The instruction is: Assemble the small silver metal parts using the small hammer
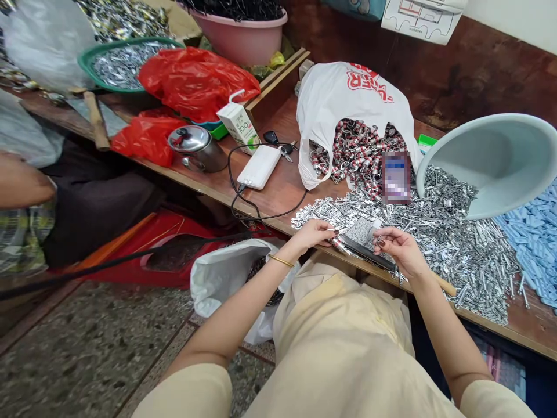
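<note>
Loading, it seems — left hand [314, 232] grips the rod [365, 254] end, right hand [402, 248] pinches a piece [376, 234]; pile [456, 249] at two o'clock.

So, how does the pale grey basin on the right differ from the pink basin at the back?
The pale grey basin is tipped on its side, leaning on the silver metal pieces; the pink basin stands upright. The grey basin's inside shows bare; the pink basin is heaped with dark pieces. Both are round basins.
</note>
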Motion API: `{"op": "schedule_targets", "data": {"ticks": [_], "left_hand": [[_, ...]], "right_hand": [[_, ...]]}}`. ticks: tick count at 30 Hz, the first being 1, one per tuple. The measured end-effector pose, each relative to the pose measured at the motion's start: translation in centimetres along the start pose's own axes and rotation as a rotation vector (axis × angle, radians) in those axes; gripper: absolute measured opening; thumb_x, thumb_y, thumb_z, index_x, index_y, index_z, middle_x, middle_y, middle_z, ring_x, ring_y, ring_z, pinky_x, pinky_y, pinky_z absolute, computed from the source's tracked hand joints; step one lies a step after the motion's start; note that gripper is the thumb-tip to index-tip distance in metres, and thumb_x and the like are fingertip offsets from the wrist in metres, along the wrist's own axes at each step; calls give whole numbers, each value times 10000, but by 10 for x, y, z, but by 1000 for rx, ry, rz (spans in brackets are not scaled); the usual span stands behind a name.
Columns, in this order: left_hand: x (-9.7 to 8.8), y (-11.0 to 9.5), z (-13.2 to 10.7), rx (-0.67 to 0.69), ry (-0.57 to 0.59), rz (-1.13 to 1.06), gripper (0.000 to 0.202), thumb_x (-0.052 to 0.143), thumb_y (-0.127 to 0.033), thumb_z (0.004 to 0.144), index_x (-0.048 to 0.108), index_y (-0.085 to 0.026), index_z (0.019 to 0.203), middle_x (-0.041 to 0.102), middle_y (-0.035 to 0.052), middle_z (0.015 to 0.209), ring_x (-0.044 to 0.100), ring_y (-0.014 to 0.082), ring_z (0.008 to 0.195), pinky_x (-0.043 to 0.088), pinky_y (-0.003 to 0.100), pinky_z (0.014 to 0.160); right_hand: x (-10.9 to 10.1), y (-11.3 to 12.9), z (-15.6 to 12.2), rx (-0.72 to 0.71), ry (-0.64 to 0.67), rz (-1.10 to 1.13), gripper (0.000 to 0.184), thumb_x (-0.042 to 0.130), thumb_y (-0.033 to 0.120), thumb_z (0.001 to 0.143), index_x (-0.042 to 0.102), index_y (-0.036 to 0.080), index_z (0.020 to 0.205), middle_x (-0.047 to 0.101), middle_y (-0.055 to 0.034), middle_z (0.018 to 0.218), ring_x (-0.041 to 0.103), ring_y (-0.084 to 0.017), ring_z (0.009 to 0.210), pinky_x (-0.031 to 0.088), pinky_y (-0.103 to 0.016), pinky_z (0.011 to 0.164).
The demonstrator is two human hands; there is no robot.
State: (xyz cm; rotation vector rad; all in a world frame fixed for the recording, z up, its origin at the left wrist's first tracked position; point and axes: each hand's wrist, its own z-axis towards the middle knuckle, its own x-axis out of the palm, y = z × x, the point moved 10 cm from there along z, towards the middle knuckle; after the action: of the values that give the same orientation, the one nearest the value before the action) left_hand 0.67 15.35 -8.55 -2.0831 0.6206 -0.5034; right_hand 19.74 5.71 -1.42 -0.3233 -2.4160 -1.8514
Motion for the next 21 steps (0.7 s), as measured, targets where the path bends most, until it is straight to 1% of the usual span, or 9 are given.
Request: {"op": "schedule_targets", "data": {"ticks": [4, 6, 8, 10, 12, 14, 17, 19, 21], "left_hand": [[0, -1, 2, 11, 7, 26, 241, 851, -321, 643, 695, -146, 702, 690, -11, 675, 641, 114, 636, 563, 211, 654], [1, -1, 4, 14, 17, 45, 221, 839, -301, 657, 688, -143, 685, 686, -12, 664, 633, 108, 621, 566, 211, 658], [0, 0, 6, 6, 10, 46, 195, 825, -268, 664, 676, -142, 667, 678, -15, 647, 634, 106, 613, 570, 212, 662], [0, 0, 7, -7, 1, 32, 166, 812, -233, 663, 674, -142, 666, 675, -19, 641, 641, 106, 616, 571, 210, 660], [1, 0, 6, -11, 2, 14, 152, 810, -216, 656, 679, -142, 677, 681, -20, 648, 650, 107, 627, 568, 205, 652], [2, -1, 5, -5, 7, 0, 158, 818, -215, 646, 684, -141, 685, 686, -19, 657, 658, 109, 635, 564, 201, 643], [3, -2, 3, 4, 10, -10, 180, 834, -228, 629, 686, -141, 682, 687, -19, 655, 659, 112, 638, 556, 196, 627], [3, -3, 3, 12, 16, -13, 194, 844, -242, 621, 689, -142, 684, 689, -19, 658, 658, 113, 640, 551, 195, 624], [3, -3, 3, 18, 20, -17, 196, 843, -247, 621, 689, -144, 685, 684, -23, 654, 654, 112, 638, 552, 199, 633]], "right_hand": [[7, 4, 16, -14, 50, -126, 312, 900, 425, 665, 709, 207, 779, 705, -10, 717, 664, -156, 601, 600, -353, 646], [17, 6, 30, -33, 89, -226, 297, 875, 431, 681, 700, 204, 759, 694, -5, 694, 662, -162, 605, 589, -351, 647], [32, 5, 44, -43, 135, -338, 258, 820, 428, 732, 702, 204, 785, 694, -3, 692, 664, -170, 619, 574, -341, 650], [51, 4, 54, -75, 199, -484, 171, 736, 371, 805, 697, 204, 812, 685, 3, 683, 653, -168, 622, 544, -319, 644], [69, 5, 59, -149, 267, -666, 73, 654, 266, 855, 688, 206, 833, 680, 7, 691, 640, -161, 644, 508, -296, 663], [84, 7, 59, -248, 314, -845, 85, 604, 187, 876, 685, 208, 860, 701, -3, 756, 641, -162, 716, 479, -287, 716], [92, 7, 56, -346, 302, -1063, 117, 579, 151, 901, 680, 208, 891, 724, -42, 895, 640, -185, 850, 447, -291, 781], [90, 5, 55, -359, 260, -1161, 134, 559, 130, 907, 672, 202, 895, 715, -63, 940, 626, -196, 886, 432, -294, 789], [86, 3, 56, -346, 218, -1201, 149, 543, 108, 899, 661, 198, 886, 702, -69, 942, 612, -199, 879, 425, -295, 783]]}}
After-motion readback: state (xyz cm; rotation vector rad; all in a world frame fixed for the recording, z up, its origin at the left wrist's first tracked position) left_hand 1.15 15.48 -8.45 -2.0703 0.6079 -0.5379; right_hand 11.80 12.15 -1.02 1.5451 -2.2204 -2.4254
